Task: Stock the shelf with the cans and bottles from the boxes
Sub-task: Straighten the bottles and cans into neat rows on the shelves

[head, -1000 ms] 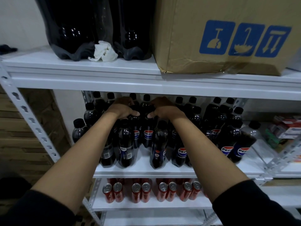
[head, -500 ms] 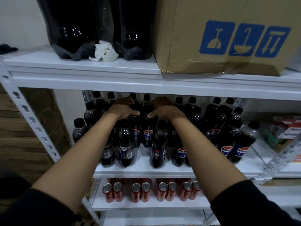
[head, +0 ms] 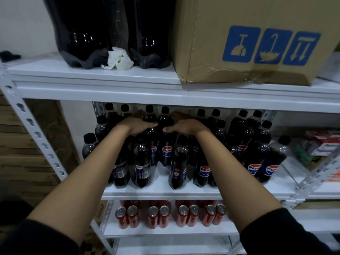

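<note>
On the middle shelf, both hands, left hand and right hand, grip upright bottles standing directly beneath them, equally near.

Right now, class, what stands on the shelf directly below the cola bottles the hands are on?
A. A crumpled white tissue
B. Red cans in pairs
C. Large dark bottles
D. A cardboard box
B: red cans stand in pairs on the shelf under the cola bottles; the box, large bottles and tissue sit on the shelf above.
</note>
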